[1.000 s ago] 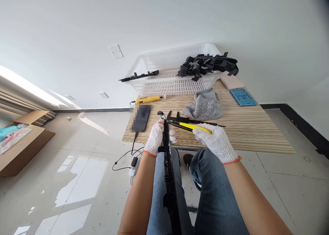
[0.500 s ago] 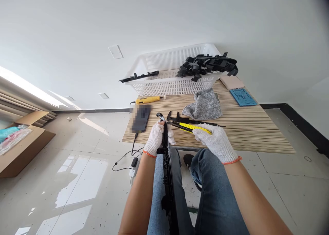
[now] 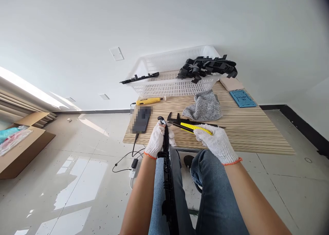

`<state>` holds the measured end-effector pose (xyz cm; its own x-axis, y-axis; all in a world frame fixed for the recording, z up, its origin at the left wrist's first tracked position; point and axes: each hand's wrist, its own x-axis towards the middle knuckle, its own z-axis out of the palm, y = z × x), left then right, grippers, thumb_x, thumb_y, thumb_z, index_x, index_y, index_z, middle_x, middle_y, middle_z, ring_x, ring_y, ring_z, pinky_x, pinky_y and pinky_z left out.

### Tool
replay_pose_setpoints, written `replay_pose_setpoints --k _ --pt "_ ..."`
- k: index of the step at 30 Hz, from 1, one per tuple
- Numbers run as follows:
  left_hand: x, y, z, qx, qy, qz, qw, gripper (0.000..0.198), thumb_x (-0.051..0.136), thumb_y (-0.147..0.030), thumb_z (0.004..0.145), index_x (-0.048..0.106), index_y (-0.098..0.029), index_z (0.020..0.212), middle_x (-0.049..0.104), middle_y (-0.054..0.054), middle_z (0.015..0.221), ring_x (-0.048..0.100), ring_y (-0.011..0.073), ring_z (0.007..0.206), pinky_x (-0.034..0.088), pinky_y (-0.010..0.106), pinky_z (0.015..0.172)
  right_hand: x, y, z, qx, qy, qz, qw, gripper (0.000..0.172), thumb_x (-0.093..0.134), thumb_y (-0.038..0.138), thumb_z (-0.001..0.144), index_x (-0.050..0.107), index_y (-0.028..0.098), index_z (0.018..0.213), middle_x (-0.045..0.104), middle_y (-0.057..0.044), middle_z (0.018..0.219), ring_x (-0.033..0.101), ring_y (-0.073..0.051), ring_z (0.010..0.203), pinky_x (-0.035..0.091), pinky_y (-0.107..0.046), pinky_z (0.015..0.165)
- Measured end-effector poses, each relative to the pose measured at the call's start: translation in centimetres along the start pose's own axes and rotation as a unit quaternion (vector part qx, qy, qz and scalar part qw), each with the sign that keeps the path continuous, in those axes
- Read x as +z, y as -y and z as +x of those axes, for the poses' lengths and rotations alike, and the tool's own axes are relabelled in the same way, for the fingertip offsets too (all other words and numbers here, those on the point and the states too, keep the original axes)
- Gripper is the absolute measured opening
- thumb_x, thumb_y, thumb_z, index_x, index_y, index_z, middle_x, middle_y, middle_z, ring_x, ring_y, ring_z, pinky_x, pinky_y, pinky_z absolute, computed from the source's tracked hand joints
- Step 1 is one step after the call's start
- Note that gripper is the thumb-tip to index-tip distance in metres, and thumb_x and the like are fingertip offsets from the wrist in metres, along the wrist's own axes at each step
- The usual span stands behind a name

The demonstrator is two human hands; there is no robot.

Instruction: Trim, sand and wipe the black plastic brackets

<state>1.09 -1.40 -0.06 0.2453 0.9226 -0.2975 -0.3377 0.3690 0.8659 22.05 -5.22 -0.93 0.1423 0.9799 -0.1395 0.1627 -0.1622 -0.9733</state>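
Left hand, head view: gloved in white, the left hand (image 3: 155, 140) is wrapped around a long black strip (image 3: 168, 180) near its upper end; I see fingertips on its far side, the rest hidden.
Black strip: between the forearms, over the jeans; its lower end is cut off by my frame.
Right hand: the gloved right hand (image 3: 217, 144) grips a yellow-handled cutter (image 3: 196, 128), covering its rear end.
Cutter tip: beside the strip; I cannot tell whether they touch.
Caliper: the black caliper (image 3: 185, 120) lies partly behind the cutter.
Phone: the dark phone (image 3: 142, 120) is partly pixelated.
Basket: in the white basket (image 3: 169, 91), black parts (image 3: 205, 68) overlap, hard for me to separate.
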Motion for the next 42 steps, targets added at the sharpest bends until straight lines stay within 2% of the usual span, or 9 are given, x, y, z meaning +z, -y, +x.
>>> replay_pose_setpoints --k 6,10,14,19,28,34,39,42 --pt "-0.1 0.1 -0.6 0.035 0.028 0.025 0.999 0.045 0.071 -0.052 0.076 0.042 -0.024 0.095 0.056 -0.009 0.063 0.054 0.0089 0.041 0.044 0.021 0.043 0.0 -0.1 0.0 0.015 0.001 0.006 1.0 0.058 0.075 0.063 0.073 0.08 0.014 0.103 0.065 -0.003 0.062 0.047 -0.012 0.051 0.036 -0.025 0.047" --pt "0.0 0.0 -0.8 0.036 0.025 0.034 0.998 0.037 0.069 -0.043 0.075 0.044 -0.023 0.093 0.056 -0.009 0.063 0.05 0.0067 0.038 0.043 0.02 0.043 0.0 -0.3 0.1 0.012 -0.002 -0.007 1.0 0.06 0.074 0.064 0.074 0.079 0.013 0.105 0.065 -0.003 0.062 0.048 -0.012 0.051 0.036 -0.025 0.047" --pt "0.2 0.2 -1.1 0.047 0.015 0.03 0.998 0.037 0.068 -0.044 0.075 0.042 -0.024 0.093 0.055 -0.01 0.062 0.049 0.0076 0.036 0.042 0.021 0.039 0.0 -0.2 0.0 0.013 0.0 -0.02 1.0 0.06 0.073 0.064 0.075 0.079 0.013 0.106 0.064 -0.003 0.062 0.049 -0.014 0.051 0.038 -0.026 0.047" --pt "0.1 0.2 -1.0 0.047 0.0 0.021 0.999 0.036 0.068 -0.045 0.078 0.043 -0.023 0.093 0.051 -0.011 0.058 0.045 0.0067 0.034 0.04 0.02 0.037 0.0 -0.1 -0.2 0.054 0.012 -0.007 0.998 0.061 0.073 0.064 0.075 0.078 0.014 0.11 0.063 -0.003 0.063 0.05 -0.015 0.054 0.04 -0.026 0.048" --pt "-1.3 -1.7 1.9 0.057 -0.015 -0.006 0.998 0.043 0.069 -0.052 0.078 0.043 -0.023 0.096 0.054 -0.011 0.063 0.044 0.0066 0.035 0.044 0.024 0.04 0.1 0.4 -0.2 0.1 0.033 0.019 0.994 0.061 0.072 0.064 0.074 0.078 0.014 0.108 0.06 -0.003 0.064 0.046 -0.014 0.054 0.038 -0.028 0.047" --pt "-1.5 -2.6 3.5 0.041 -0.044 -0.03 0.998 0.044 0.071 -0.054 0.077 0.043 -0.023 0.089 0.052 -0.009 0.063 0.047 0.0069 0.041 0.043 0.022 0.043 0.4 -0.1 0.1 0.088 0.032 0.013 0.995 0.058 0.069 0.065 0.077 0.076 0.014 0.106 0.06 -0.002 0.065 0.047 -0.015 0.056 0.038 -0.028 0.049" --pt "-2.1 -2.8 4.6 0.043 -0.038 -0.084 0.995 0.057 0.081 -0.057 0.071 0.037 -0.024 0.086 0.054 -0.008 0.068 0.051 0.0075 0.049 0.045 0.022 0.048 0.6 -0.5 0.4 0.07 0.043 0.031 0.996 0.056 0.069 0.065 0.08 0.075 0.015 0.105 0.058 0.0 0.062 0.042 -0.013 0.053 0.032 -0.027 0.048" --pt "-2.5 -2.6 5.1 0.059 -0.048 -0.111 0.991 0.062 0.085 -0.058 0.068 0.038 -0.023 0.088 0.058 -0.007 0.074 0.05 0.0055 0.049 0.049 0.023 0.052 0.7 -0.5 0.6 0.058 0.043 0.032 0.997 0.054 0.069 0.064 0.08 0.074 0.015 0.102 0.058 0.0 0.063 0.042 -0.012 0.053 0.032 -0.027 0.048"
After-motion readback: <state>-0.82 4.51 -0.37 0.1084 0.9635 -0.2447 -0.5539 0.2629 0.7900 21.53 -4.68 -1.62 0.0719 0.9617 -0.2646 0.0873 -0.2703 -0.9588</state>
